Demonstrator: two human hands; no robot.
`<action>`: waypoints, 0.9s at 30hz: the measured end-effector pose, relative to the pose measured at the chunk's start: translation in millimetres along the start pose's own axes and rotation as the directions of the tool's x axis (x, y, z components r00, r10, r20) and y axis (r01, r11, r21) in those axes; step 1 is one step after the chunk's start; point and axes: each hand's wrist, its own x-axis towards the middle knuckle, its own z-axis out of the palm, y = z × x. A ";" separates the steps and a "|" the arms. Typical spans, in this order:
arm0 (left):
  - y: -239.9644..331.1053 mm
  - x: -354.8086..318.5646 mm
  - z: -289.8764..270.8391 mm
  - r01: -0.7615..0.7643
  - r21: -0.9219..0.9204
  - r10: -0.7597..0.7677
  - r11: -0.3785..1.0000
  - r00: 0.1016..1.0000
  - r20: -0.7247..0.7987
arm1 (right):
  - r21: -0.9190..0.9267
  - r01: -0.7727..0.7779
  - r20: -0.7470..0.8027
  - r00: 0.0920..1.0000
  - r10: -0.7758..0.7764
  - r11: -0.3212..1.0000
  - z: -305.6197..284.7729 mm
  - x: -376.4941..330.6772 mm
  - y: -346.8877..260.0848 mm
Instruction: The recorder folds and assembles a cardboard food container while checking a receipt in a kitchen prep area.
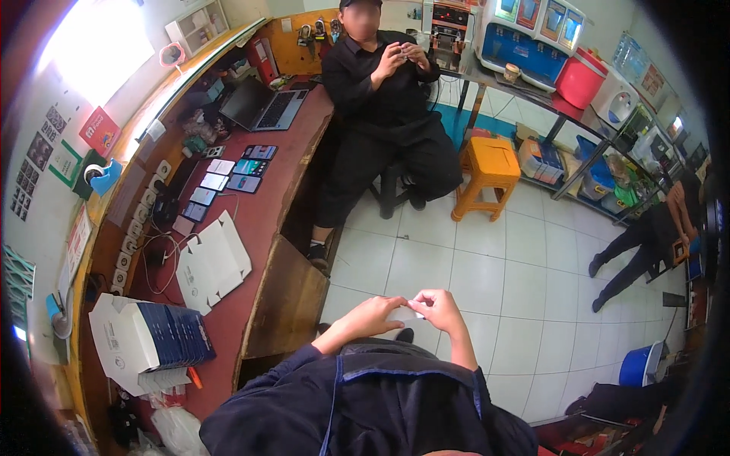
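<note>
In front of my body, above the tiled floor, my two hands come close together. My right hand [441,310] is closed, thumb and finger pinching a small whitish piece [417,314]. Its kind is too small to make out. My left hand [369,316] meets it from the other side, fingers curled and thumb below, at the edge of the same pale piece. The fingers partly hide it. To the left lies the red desk top [262,197], nearest to my left hand.
On the desk are several phones [245,183], a laptop [277,110], flattened white cardboard [213,262] and a stack of dark blue boxes [175,337]. A seated person [388,106] holds something small ahead. An orange stool [489,171] stands right of them. Another person [646,243] is far right.
</note>
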 end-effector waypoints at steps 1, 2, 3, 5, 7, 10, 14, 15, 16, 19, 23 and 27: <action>2.1 5.0 5.1 -0.008 -0.010 0.008 1.000 1.000 0.026 | 0.008 0.000 -0.026 1.000 0.000 1.000 -5.8 -6.8 6.9; 3.4 8.9 10.0 -0.005 -0.018 0.006 1.000 0.998 0.060 | 0.001 0.012 -0.025 1.000 -0.012 1.000 -11.3 -13.5 13.2; 4.6 12.4 15.3 -0.020 -0.023 0.022 1.000 0.998 0.055 | 0.027 0.008 -0.063 0.998 -0.006 1.000 -15.8 -20.8 18.8; 7.6 17.9 26.5 -0.039 -0.075 0.046 0.996 0.995 0.091 | 0.113 -0.046 -0.100 0.993 0.057 0.993 -23.8 -34.5 26.9; 10.3 23.4 36.0 0.009 -0.104 0.005 0.994 0.991 0.136 | 0.175 -0.021 -0.138 0.989 0.045 0.984 -28.2 -47.1 30.6; 14.2 33.3 46.0 0.031 -0.157 -0.004 0.987 0.986 0.169 | 0.313 0.058 -0.195 0.981 0.005 0.948 -32.6 -62.7 30.6; 19.3 43.3 51.2 0.038 -0.243 0.011 0.969 0.980 0.200 | 0.249 0.167 -0.289 0.953 -0.091 0.954 -34.0 -72.1 29.8; 20.4 44.7 51.6 0.028 -0.235 0.019 0.972 0.980 0.197 | 0.252 0.142 -0.298 0.953 -0.063 0.957 -35.9 -72.4 31.0; 21.3 45.8 51.7 -0.018 -0.186 0.055 0.982 0.979 0.198 | 0.251 0.119 -0.298 0.954 -0.040 0.961 -37.6 -71.8 32.7; 23.1 50.3 52.9 -0.022 -0.184 0.064 0.983 0.972 0.226 | 0.232 0.091 -0.286 0.958 -0.021 0.968 -44.2 -70.8 40.0; 19.9 54.4 56.0 -0.036 -0.148 0.065 0.988 0.979 0.194 | 0.184 0.156 -0.271 0.957 -0.103 0.970 -48.6 -65.1 46.4; 11.7 57.7 59.6 -0.125 -0.133 0.133 0.983 0.989 0.059 | 0.186 0.120 -0.224 0.972 -0.077 0.975 -49.8 -54.8 45.1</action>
